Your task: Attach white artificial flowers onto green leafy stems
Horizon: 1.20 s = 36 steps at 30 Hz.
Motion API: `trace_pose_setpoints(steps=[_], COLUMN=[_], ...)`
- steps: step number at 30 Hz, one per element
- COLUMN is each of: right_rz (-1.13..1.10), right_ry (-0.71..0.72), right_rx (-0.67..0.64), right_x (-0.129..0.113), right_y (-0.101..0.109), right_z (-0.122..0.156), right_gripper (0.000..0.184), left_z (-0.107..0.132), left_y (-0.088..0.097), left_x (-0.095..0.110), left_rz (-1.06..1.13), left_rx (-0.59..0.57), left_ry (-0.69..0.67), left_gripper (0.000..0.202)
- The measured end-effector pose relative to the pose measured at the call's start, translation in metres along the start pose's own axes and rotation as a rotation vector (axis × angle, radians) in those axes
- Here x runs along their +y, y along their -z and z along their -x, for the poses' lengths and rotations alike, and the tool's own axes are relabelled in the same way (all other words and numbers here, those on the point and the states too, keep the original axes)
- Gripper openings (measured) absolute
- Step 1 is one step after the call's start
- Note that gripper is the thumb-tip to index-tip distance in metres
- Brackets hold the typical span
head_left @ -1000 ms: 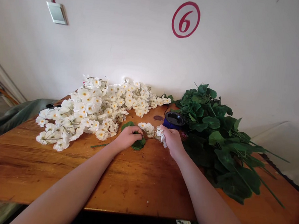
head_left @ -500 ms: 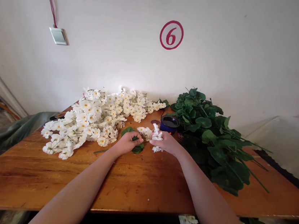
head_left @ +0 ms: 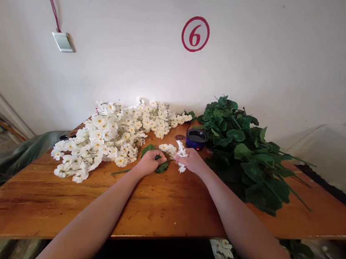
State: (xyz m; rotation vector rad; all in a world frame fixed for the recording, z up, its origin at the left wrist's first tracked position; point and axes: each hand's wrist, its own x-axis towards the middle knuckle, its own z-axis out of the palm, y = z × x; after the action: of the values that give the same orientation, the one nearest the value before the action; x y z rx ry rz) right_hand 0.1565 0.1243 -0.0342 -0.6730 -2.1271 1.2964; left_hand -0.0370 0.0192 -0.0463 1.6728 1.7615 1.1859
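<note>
Flower sprig (head_left: 168,148) stretching sideways from my pinching right hand (head_left: 191,161) toward my left hand (head_left: 150,163), closed on a green leaf (head_left: 162,168)

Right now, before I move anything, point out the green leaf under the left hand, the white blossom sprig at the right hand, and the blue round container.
green leaf (head_left: 162,167): head view, on the part showing below the fingers.
white blossom sprig (head_left: 167,147): head view, on its blossoms.
blue round container (head_left: 195,145): head view, on its outer wall.

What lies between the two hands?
Head view: a sprig of white blossoms on a thin stem, running from the right hand toward the green leaf under the left hand.
</note>
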Motion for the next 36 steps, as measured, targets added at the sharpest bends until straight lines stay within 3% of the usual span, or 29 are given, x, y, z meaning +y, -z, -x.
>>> trace_pose_setpoints(steps=[11, 20, 30, 36], right_rz=[0.028, 0.049, -0.007, -0.049], right_ry=[0.081, 0.042, 0.027, -0.007], right_rx=[0.016, 0.024, 0.010, 0.092], right_x=[0.005, 0.001, 0.001, -0.003], right_y=[-0.007, -0.010, -0.001, 0.003], right_z=[-0.004, -0.002, -0.003, -0.004], right_gripper=[0.023, 0.021, 0.022, 0.027], left_z=[-0.001, -0.001, 0.002, 0.002], left_y=[-0.003, -0.005, -0.001, 0.003], left_x=[0.004, 0.001, 0.013, 0.015], left_rz=[0.000, -0.008, 0.035, 0.134], left_rx=[0.013, 0.015, 0.018, -0.009], left_ry=[0.008, 0.025, 0.043, -0.045], left_gripper=[0.015, 0.014, 0.024, 0.026])
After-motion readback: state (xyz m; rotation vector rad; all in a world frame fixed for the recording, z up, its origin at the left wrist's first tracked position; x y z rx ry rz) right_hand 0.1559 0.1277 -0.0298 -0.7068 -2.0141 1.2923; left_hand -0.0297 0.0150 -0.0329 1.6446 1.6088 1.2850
